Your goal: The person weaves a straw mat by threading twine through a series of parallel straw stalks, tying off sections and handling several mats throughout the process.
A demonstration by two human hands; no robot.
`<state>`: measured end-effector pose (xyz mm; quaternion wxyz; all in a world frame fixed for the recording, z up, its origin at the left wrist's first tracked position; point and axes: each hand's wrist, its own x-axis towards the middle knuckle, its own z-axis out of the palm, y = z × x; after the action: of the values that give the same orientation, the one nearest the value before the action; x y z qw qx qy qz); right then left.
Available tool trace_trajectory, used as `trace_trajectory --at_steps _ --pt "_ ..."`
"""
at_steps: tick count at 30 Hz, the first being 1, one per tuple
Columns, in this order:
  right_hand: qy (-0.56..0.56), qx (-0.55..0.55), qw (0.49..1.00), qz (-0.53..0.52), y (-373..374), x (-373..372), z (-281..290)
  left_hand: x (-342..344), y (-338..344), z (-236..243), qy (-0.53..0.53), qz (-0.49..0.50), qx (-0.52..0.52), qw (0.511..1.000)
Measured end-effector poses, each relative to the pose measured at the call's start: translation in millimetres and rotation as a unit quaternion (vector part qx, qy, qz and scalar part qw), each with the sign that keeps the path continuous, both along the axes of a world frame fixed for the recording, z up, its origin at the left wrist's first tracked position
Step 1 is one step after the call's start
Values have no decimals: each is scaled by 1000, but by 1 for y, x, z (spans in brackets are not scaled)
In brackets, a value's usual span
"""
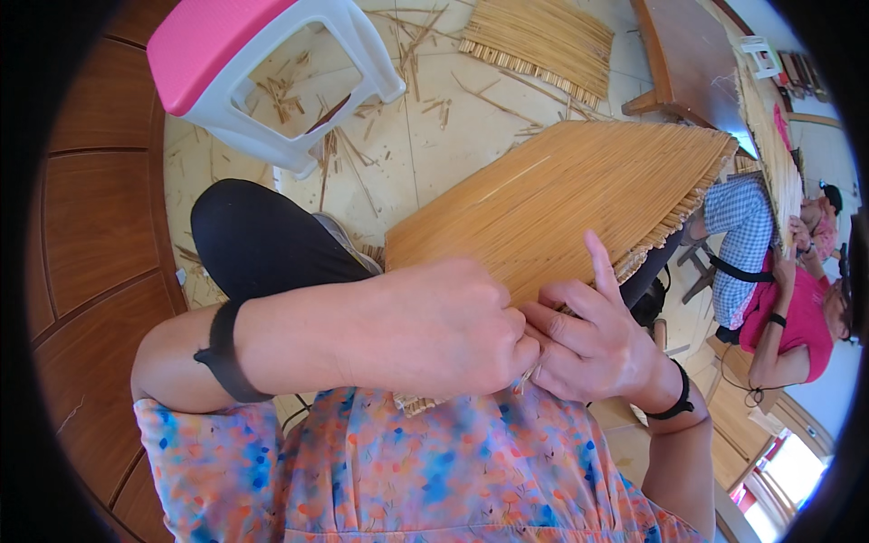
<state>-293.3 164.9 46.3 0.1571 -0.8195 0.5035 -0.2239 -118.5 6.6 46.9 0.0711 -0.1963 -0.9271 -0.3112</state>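
Note:
Across my lap lies a stiff mat (543,195) of golden-brown reeds set side by side, with a knotted, frayed border along its right side. My left hand (466,321) is closed in a fist on the mat's near edge; its fingertips are hidden beneath it. Touching it, my right hand (593,339) has bent fingers gripping the same border, while one finger points up. Short straw ends poke out below where the hands meet. Under my left wrist, a corner of the mat shows.
A pink-topped white plastic stool (213,54) stands at the far left. Another reed mat (548,45) lies on the tiled floor among scattered straw scraps. Wooden panels (104,199) line the left. At right, a seated person (792,317) in pink holds a mat too, beside a wooden table (692,59).

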Motion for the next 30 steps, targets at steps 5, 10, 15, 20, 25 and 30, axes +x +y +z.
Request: trace_trajectory --at_steps 5,10,15,20,25,30 --pt "-4 -1 1000 -5 -5 -3 0 3 7 2 -6 90 -15 996" --pt "2 -3 1000 12 -17 -6 4 4 6 14 -61 131 -19 989" --pt "7 -25 1000 6 -25 -4 0 6 3 16 -51 142 -16 988" --pt "3 -37 999 3 -32 -6 1 7 3 15 -68 142 -10 988" --pt "15 -49 999 10 -61 -11 3 10 -6 31 -161 205 -76 962" --pt "56 -2 997 -46 -111 -17 10 29 -22 75 113 490 -197 842"
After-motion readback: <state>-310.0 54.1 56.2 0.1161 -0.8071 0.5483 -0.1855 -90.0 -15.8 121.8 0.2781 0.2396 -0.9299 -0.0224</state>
